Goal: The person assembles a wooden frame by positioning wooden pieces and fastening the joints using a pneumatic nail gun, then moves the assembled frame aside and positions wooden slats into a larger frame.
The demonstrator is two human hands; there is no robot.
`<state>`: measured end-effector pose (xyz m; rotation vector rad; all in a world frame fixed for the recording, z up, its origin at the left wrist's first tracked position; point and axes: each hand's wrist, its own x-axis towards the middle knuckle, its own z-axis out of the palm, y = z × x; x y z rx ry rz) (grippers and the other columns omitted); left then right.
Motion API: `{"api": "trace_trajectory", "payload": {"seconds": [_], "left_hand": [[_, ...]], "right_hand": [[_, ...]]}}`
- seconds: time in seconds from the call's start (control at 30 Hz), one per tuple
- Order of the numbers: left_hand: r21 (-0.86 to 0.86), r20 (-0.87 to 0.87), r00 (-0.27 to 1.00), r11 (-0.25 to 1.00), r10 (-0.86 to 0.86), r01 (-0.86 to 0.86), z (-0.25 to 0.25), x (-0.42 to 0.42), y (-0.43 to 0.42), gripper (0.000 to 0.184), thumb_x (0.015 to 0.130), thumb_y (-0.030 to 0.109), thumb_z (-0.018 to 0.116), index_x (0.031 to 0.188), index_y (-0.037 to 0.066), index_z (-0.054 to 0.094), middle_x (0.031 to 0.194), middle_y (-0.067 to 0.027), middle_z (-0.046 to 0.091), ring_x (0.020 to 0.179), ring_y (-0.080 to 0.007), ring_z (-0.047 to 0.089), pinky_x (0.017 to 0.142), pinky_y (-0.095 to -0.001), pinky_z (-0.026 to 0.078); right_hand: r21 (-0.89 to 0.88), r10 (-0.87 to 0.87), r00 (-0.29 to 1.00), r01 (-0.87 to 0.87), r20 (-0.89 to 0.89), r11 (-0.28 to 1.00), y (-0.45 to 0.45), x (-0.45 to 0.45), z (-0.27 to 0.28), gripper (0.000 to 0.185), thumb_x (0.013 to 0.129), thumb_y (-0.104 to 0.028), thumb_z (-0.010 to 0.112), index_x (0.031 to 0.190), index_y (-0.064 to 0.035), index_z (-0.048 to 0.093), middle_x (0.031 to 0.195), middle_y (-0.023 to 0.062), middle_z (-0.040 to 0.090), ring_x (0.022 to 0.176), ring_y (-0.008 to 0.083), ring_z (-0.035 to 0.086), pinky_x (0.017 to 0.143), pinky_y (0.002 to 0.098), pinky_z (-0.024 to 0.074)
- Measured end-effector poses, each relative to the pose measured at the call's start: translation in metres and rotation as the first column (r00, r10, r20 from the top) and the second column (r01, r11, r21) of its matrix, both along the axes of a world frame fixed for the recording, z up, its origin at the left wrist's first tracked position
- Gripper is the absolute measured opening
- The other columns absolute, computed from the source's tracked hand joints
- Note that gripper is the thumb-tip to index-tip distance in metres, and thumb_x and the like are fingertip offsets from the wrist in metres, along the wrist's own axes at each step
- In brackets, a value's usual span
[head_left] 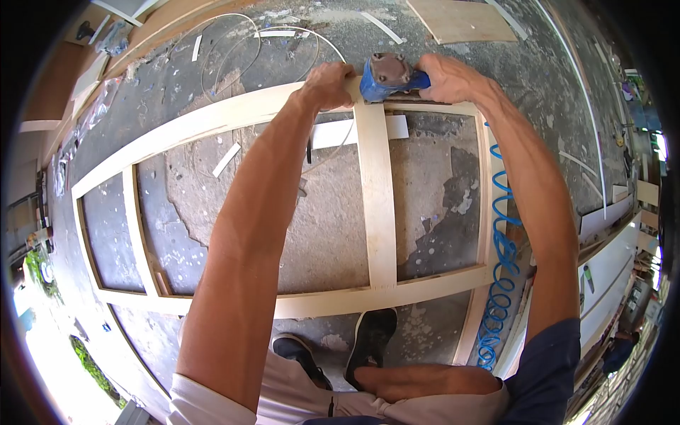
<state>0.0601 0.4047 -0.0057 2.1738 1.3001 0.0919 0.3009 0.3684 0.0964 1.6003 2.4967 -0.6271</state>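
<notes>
A blue nail gun (388, 74) with a brown top stands on the far rail of a pale wooden frame (327, 304), where a crosspiece (377, 191) meets that rail. My right hand (448, 79) is wrapped round the gun's blue handle. Just left of the gun, my left hand (329, 85) grips the far rail beside the joint, its fingers bent over the wood. The frame lies flat on the floor, with another crosspiece (140, 230) towards its left end.
A coiled blue air hose (501, 287) runs down the right side. My shoes (374, 338) are at the near rail. White strips (227, 160) and a thin board (462, 21) lie on the stained concrete floor. Long white panels (609, 276) are at the right.
</notes>
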Motion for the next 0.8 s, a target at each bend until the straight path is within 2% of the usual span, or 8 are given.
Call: {"api": "trace_trajectory", "payload": {"seconds": [0.2,0.3,0.37,0.4,0.47,0.57,0.73,0.8], "left_hand": [[0.055,0.010,1.000,0.998,-0.009,0.008,-0.002,0.000,-0.001,0.060,0.061,0.014,0.089,0.117,0.007,0.070,0.111,-0.0140,0.073,0.106,-0.0336,0.068,0.096,-0.0421,0.052],[0.048,0.003,1.000,0.999,-0.002,0.001,-0.002,0.000,0.000,0.060,0.060,0.013,0.089,0.117,0.008,0.070,0.112,-0.0145,0.072,0.106,-0.0337,0.067,0.095,-0.0422,0.052],[0.052,0.012,1.000,0.999,-0.005,0.005,-0.001,-0.001,-0.002,0.060,0.060,0.013,0.089,0.116,0.008,0.070,0.111,-0.0145,0.073,0.106,-0.0337,0.068,0.095,-0.0424,0.052],[0.055,0.021,1.000,0.998,-0.010,0.009,-0.002,-0.001,-0.001,0.059,0.060,0.013,0.088,0.116,0.008,0.070,0.111,-0.0145,0.073,0.105,-0.0338,0.068,0.095,-0.0425,0.053],[0.051,0.035,0.999,0.999,-0.006,0.005,-0.004,-0.001,-0.001,0.059,0.060,0.012,0.088,0.116,0.008,0.071,0.111,-0.0144,0.073,0.104,-0.0337,0.068,0.094,-0.0424,0.053],[0.030,0.038,0.999,1.000,0.001,-0.002,-0.006,-0.001,0.001,0.059,0.060,0.014,0.088,0.116,0.009,0.071,0.112,-0.0134,0.073,0.106,-0.0329,0.068,0.095,-0.0413,0.053],[0.048,0.017,1.000,0.999,-0.015,0.014,-0.009,-0.001,0.002,0.060,0.061,0.015,0.087,0.117,0.010,0.070,0.114,-0.0128,0.072,0.109,-0.0318,0.067,0.096,-0.0403,0.052],[0.066,0.077,0.997,0.998,-0.006,0.001,-0.011,-0.002,0.001,0.059,0.060,0.011,0.086,0.116,0.011,0.071,0.110,-0.0142,0.073,0.103,-0.0341,0.069,0.092,-0.0426,0.053]], "right_hand": [[0.062,0.047,0.998,-0.045,-0.043,0.997,0.001,0.002,-0.004,0.022,0.071,-0.009,0.066,0.081,0.0095,0.064,0.066,0.0240,0.062,0.060,0.0345,0.063,0.060,0.0446,0.0478],[-0.001,0.020,1.000,-0.020,-0.009,1.000,0.001,-0.003,0.005,0.021,0.071,-0.009,0.066,0.081,0.0088,0.064,0.066,0.0241,0.062,0.061,0.0347,0.063,0.060,0.0449,0.0476],[-0.080,0.023,0.997,-0.017,0.078,0.997,0.002,-0.006,0.011,0.031,0.071,-0.010,0.068,0.097,0.0094,0.068,0.082,0.0267,0.068,0.075,0.0382,0.068,0.069,0.0452,0.0513],[-0.080,0.022,0.997,-0.016,0.077,0.997,0.003,-0.004,0.007,0.031,0.071,-0.010,0.068,0.097,0.0094,0.068,0.082,0.0267,0.068,0.075,0.0382,0.068,0.069,0.0452,0.0513],[-0.009,0.062,0.998,-0.062,0.008,0.998,0.006,0.000,-0.001,0.022,0.071,-0.009,0.067,0.084,0.0076,0.065,0.068,0.0248,0.063,0.065,0.0362,0.065,0.063,0.0455,0.0481],[-0.033,0.031,0.997,-0.029,0.069,0.999,0.003,-0.005,0.007,0.029,0.071,-0.010,0.069,0.094,0.0086,0.068,0.081,0.0264,0.068,0.076,0.0380,0.068,0.069,0.0453,0.0514],[-0.023,0.026,0.999,-0.025,0.033,0.999,0.007,0.001,-0.004,0.029,0.071,-0.011,0.069,0.092,0.0090,0.067,0.079,0.0269,0.067,0.074,0.0403,0.066,0.069,0.0463,0.0505],[0.002,0.044,0.999,-0.044,0.011,0.999,0.008,0.003,-0.006,0.028,0.071,-0.011,0.069,0.090,0.0096,0.066,0.078,0.0278,0.066,0.072,0.0416,0.065,0.068,0.0469,0.0495]]}}
